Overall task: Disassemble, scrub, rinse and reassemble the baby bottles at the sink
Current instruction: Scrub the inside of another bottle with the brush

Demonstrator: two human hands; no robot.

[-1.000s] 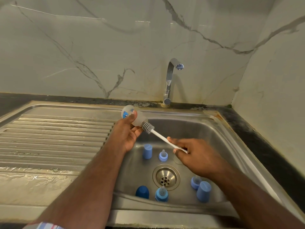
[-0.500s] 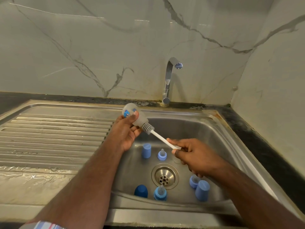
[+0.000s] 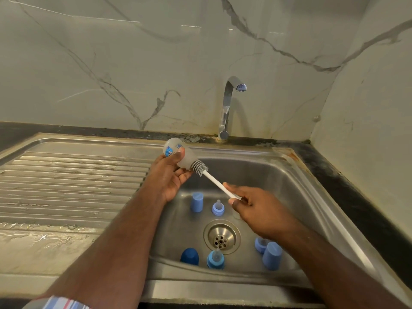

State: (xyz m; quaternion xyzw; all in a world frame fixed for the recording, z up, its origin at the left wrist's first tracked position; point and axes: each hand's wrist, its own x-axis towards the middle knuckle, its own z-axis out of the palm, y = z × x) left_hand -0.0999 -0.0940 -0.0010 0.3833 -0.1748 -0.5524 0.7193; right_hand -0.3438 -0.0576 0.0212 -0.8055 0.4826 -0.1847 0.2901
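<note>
L hand [image 3: 169, 175] grips a frosted baby bottle [image 3: 178, 156] above the sink basin's back-left corner, thumb over the blue label, fingers [image 3: 184, 173] curled under the body; mouth tilts down-right. R hand [image 3: 256, 208] pinches the white handle of a bottle brush [image 3: 215, 180] w/ thumb and forefinger near its end. The grey bristle head sits right at the bottle mouth, just beyond the L fingertips; can't tell how much is inside.

Handling, as a guess: bottle is light plastic, stiff enough to squeeze firmly, prob. slick when wet, so wrap the wide body, not the neck. Brush handle is thin, may flex; a hold closer to the bristles gives more control.

Below the R fingers, on the basin floor: a light blue cap [image 3: 196, 202] and a teat w/ ring [image 3: 218, 207] behind the drain [image 3: 221, 236]; a dark blue cap [image 3: 189, 256] and another teat ring [image 3: 215, 259] in front of it; a third ring and cap [image 3: 272, 255] under the R wrist. Tap [image 3: 229, 103] stands beyond both hands, no water seen running. Nothing blocks the brush stroke; loose parts sit well under it. Drainboard surface [image 3: 66, 186] lies left of the L fingers.
</note>
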